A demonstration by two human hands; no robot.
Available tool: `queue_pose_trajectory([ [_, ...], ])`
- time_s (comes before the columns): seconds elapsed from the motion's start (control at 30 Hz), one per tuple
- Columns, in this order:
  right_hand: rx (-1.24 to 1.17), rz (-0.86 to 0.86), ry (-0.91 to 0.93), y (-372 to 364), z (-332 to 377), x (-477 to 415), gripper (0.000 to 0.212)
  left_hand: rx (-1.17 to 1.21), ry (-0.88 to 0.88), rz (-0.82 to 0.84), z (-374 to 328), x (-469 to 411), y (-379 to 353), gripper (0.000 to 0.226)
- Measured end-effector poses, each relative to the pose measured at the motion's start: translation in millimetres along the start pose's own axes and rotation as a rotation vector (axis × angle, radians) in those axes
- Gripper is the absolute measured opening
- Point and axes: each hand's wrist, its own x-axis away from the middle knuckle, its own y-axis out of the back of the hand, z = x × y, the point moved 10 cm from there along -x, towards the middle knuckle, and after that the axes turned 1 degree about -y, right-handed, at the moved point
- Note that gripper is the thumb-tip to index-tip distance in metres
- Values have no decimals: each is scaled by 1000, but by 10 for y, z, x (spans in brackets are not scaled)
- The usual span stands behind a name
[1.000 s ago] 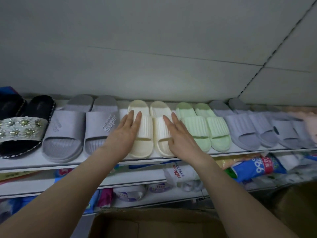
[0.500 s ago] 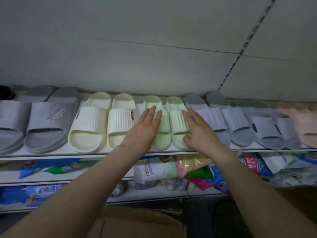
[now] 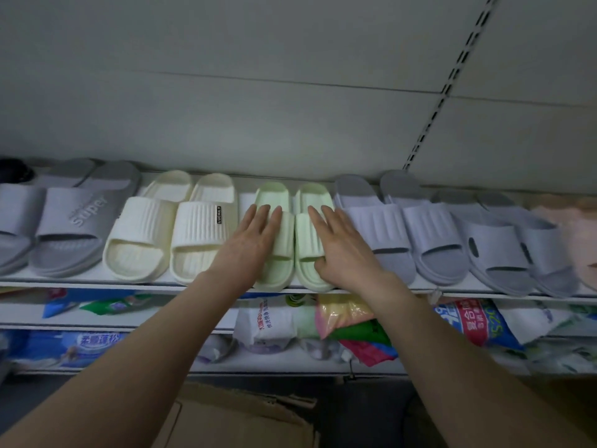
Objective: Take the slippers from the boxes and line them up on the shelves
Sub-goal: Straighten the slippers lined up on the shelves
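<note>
A row of slippers stands on the top white shelf (image 3: 97, 283). In the middle is a pale green pair (image 3: 292, 234). My left hand (image 3: 247, 244) lies flat against the left green slipper, fingers apart. My right hand (image 3: 342, 247) rests on the right green slipper, its thumb hooked at the strap's front edge. To the left stand a cream pair (image 3: 174, 231) and a grey pair marked "super" (image 3: 74, 221). Lilac-grey pairs (image 3: 400, 231) follow on the right, then a pink slipper (image 3: 578, 231) at the frame's edge. A cardboard box (image 3: 245, 418) lies below.
Lower shelves hold packaged goods: blue bags (image 3: 475, 321), a white packet (image 3: 265, 321), pink and green packets (image 3: 349, 321). A grey panel wall with a slotted upright (image 3: 449, 82) rises behind the shelf. A dark slipper (image 3: 13, 171) shows at the far left.
My hands moved from the cream pair to the green pair a second ago and the view shifted right. Since half a second ago they sit slightly further onto the green slippers.
</note>
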Motion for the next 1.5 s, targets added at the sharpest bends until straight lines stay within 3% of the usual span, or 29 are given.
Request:
queue_pose_trajectory([
  [0.2,-70,-54,41,175,-225,537,91,70,-37,-28,-56,64,82,93],
  [0.37,-52,-276,-95,528,-1211,961,75,45,-182,-135,-640,-16,207,85],
  [0.53,2,-241,-175,739,-1946,704,77,128,-195,-161,-1409,-438,64,74],
  [0.67,50,-145,-92,607,-2030,496,78,104,-64,-95,-1752,-906,-200,82],
  [0.8,11,-182,-65,640,-2137,547,72,16,8,-50,-1765,-1102,-384,85],
  [1.13,-48,-26,-42,527,-2307,572,97,177,-93,-29,-1832,-1084,-335,90],
  [1.37,21,-124,-136,607,-2297,683,91,239,-90,17,-1861,-1052,-380,85],
  [1.5,-61,-152,-42,748,-2335,838,81,177,-25,75,-1935,-1056,-317,88],
])
